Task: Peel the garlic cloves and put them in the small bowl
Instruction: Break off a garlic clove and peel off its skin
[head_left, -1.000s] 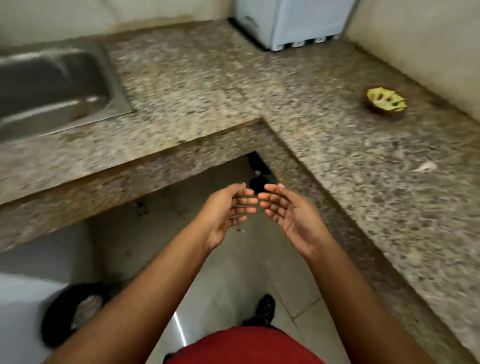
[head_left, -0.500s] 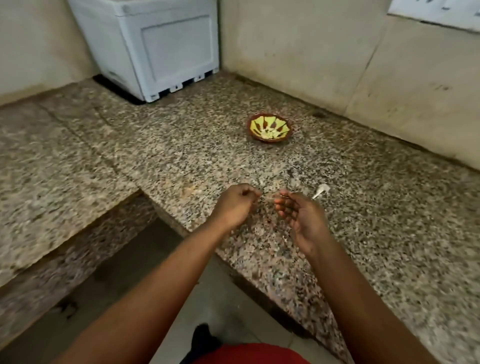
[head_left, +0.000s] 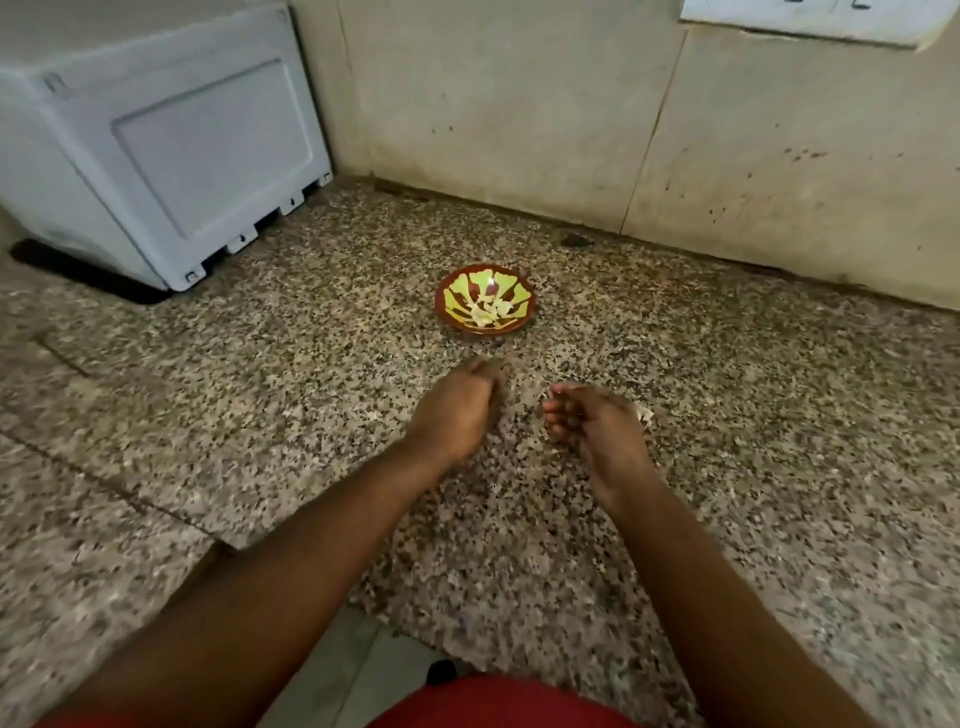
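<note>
We keep the small bowl (head_left: 485, 299) just beyond both hands so peeled cloves (head_left: 488, 310) drop in easily. Left hand (head_left: 457, 410) curls its fingers (blurred, contents untellable); right hand (head_left: 592, 423) is loosely curled, seemingly empty, a pale scrap (head_left: 644, 414) on the table (head_left: 260, 389) beside it.

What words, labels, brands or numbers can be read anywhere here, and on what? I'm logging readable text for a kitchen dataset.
None can be read.
White sheet on the wall, top right: a few dark marks at its cut-off upper edge, too cropped to read.
Grey-white box on the counter: no lettering visible.
Small bowl: only a yellow-green and brown pattern, no text.
</note>
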